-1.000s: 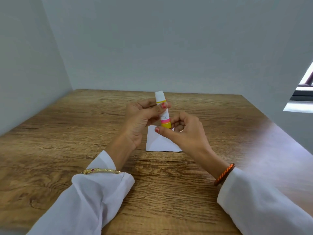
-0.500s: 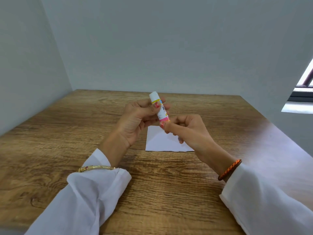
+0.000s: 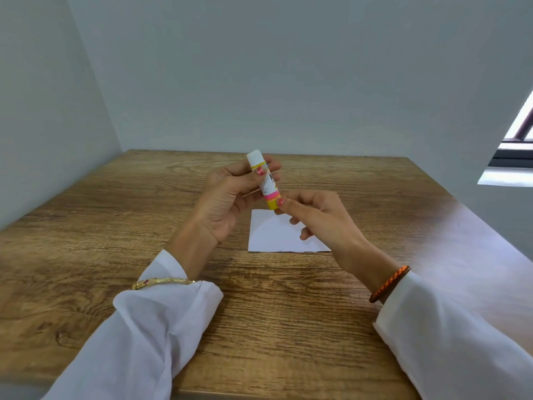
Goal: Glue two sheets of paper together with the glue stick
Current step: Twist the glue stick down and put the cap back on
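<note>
A white glue stick with a pink band and a yellow base is held tilted above the table, its white cap pointing up and away. My left hand grips its body between thumb and fingers. My right hand pinches the yellow base with thumb and fingertips. White paper lies flat on the wooden table right below both hands; I cannot tell whether it is one sheet or two stacked. My right hand hides the paper's right part.
Grey walls close the table in at the left and the back. A window shows at the right edge. Both arms wear white sleeves, with a gold bangle on the left wrist and an orange cord on the right wrist.
The glue stick has tipped so its cap leans left and away. My right hand shifted at the yellow base, fingers turning around it. The paper has not moved.
</note>
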